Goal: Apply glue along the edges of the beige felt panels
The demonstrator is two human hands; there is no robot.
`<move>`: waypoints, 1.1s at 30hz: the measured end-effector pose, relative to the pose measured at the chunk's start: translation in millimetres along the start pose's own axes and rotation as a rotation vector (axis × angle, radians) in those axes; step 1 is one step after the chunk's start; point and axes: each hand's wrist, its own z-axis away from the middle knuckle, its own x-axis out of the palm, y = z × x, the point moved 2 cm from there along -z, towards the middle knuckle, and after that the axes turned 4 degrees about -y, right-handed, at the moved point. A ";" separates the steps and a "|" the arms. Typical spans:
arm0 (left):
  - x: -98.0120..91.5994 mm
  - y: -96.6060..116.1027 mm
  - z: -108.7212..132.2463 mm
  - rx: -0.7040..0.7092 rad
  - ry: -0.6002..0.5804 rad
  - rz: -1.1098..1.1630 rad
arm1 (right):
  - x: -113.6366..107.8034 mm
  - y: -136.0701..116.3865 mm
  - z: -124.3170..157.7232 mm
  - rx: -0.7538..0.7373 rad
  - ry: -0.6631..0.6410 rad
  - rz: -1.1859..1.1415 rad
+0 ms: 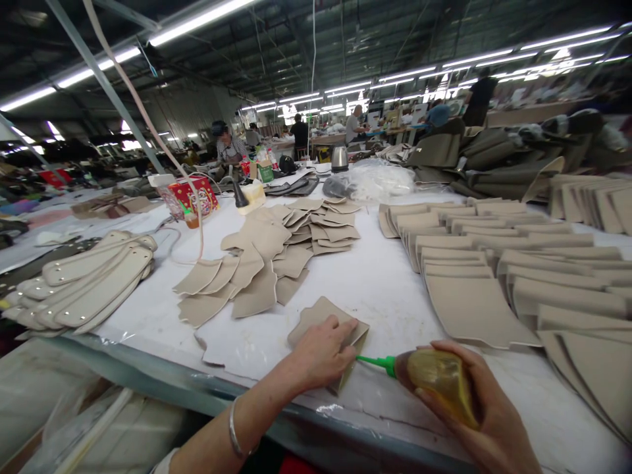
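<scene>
My left hand (318,352), with a silver bangle on its wrist, is closed over a beige leather-like piece (316,316) and presses it on the table near the front edge. Its index finger reaches along the piece, and part of the piece is hidden under the hand. A shiny, darker band runs along the piece's right edge. My right hand (481,395) grips a squeeze bottle (439,378) of amber liquid, tipped on its side. The bottle's thin green nozzle (378,362) points left and meets the piece's edge beside my left fingers.
Loose beige pieces (261,243) lie heaped beyond my left hand. Overlapping rows of beige panels (474,289) cover the right side. Cream straps with studs (99,283) are stacked left. Farther back stand a red box (195,194) and a metal kettle (340,158); people work beyond.
</scene>
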 end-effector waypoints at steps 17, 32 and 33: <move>-0.6 1.7 -2.5 0.005 -0.011 -0.028 | -13.0 22.8 -24.7 -0.190 0.020 0.121; -2.1 2.2 -3.2 -0.017 -0.007 0.056 | -9.1 14.4 -14.3 0.134 -0.052 -0.190; -3.9 1.6 -2.9 -0.013 -0.010 0.095 | -10.2 13.7 -13.1 0.196 -0.040 -0.293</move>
